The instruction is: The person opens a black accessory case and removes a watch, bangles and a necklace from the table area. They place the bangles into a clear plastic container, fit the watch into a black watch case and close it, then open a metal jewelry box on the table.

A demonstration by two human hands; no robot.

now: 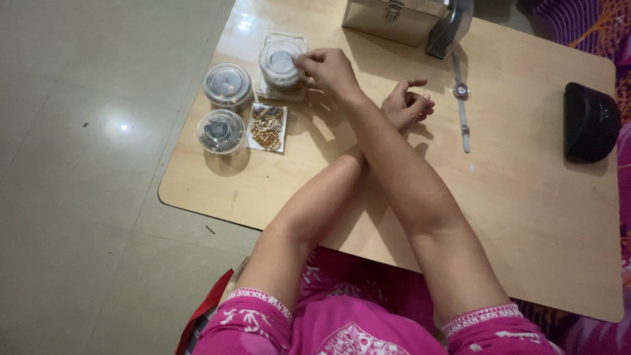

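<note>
The round clear container (281, 62) sits on a flat clear packet (263, 89) at the table's (513, 217) far left, and the right hand (332, 69), crossed over the left arm, pinches its lid. Below that hand lie 2 more round containers (227, 84) and a gold chain packet (267, 127). The left hand (407, 105) rests loosely curled, a wristwatch (461, 98) just beside it.

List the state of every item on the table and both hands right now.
Right hand: crossed over left forearm, fingertips on round container, lid on.
Left hand: empty, loosely curled.
Two other round containers: lidded.
Gold chains: heaped on clear packet.
Wristwatch: laid flat.
Metal box: latched.
Black case: closed.
</note>
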